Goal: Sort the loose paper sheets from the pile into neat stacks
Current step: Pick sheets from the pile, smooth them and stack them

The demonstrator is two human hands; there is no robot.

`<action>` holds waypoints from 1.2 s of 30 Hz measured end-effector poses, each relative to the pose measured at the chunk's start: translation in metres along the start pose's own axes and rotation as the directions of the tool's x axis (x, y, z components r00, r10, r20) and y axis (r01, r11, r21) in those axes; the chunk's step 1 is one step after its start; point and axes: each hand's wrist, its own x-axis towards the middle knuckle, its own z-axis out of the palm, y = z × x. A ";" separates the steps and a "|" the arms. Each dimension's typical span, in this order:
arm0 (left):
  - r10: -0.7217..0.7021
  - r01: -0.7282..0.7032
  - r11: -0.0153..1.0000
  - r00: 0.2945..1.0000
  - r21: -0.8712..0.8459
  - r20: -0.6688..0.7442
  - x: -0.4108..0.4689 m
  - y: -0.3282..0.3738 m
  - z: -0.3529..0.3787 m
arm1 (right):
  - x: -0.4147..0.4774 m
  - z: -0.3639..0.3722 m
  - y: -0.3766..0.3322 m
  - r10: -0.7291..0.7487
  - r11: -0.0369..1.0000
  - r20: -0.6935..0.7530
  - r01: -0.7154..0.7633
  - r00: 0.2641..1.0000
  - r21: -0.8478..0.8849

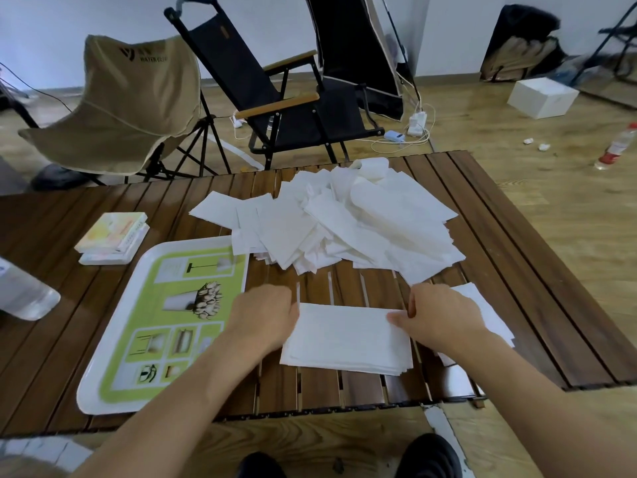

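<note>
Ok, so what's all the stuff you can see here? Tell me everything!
table: one, brown slats, under most things
pile: one, white loose sheets, far middle of table
stack: one, white, near edge, between the hands
spare sheets: a few, white, right of stack
tray: one, white rim, green pictures, table's left
books: two, pastel, stacked beyond tray
table bottle: one, clear, table's left edge
tan chair: one, behind table
black chair: one, behind table
box: one, white, floor, far right
floor bottle: one, clear, red cap, floor, right
chargers: white, with cords, floor by black chair
shoes: two, black, bottom
left hand: at stack's left edge
right hand: thumb on stack's right edge
</note>
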 end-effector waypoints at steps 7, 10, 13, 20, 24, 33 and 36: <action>-0.059 0.025 0.988 0.973 -0.155 -0.225 0.069 -0.018 -0.011 | 0.006 -0.011 -0.001 -0.005 0.989 -0.034 0.010 0.999 0.145; -0.024 0.001 0.995 0.972 -0.097 -0.235 0.083 -0.022 -0.003 | 0.008 -0.011 0.002 -0.019 0.985 -0.010 0.021 1.000 0.172; 0.026 -0.032 0.999 0.953 -0.015 -0.301 0.083 -0.028 -0.001 | 0.011 -0.015 0.005 -0.025 0.976 0.000 0.024 1.000 0.216; 0.099 -0.130 0.989 0.936 -0.071 -0.338 0.034 -0.027 -0.052 | 0.011 -0.026 -0.005 -0.138 0.835 -0.031 0.133 0.990 0.533; 0.145 -0.226 0.822 0.971 -0.522 -0.191 0.002 -0.010 -0.082 | -0.004 -0.032 -0.014 -0.275 0.647 -0.015 0.196 0.961 0.737; 0.505 -0.308 0.716 0.848 -0.627 0.161 -0.038 0.005 -0.085 | -0.005 -0.021 -0.001 -0.414 0.626 0.013 0.274 0.910 0.730; 0.548 -0.358 0.744 0.810 -0.564 0.208 -0.044 0.009 -0.082 | -0.003 -0.021 0.000 -0.516 0.663 0.006 0.395 0.856 0.636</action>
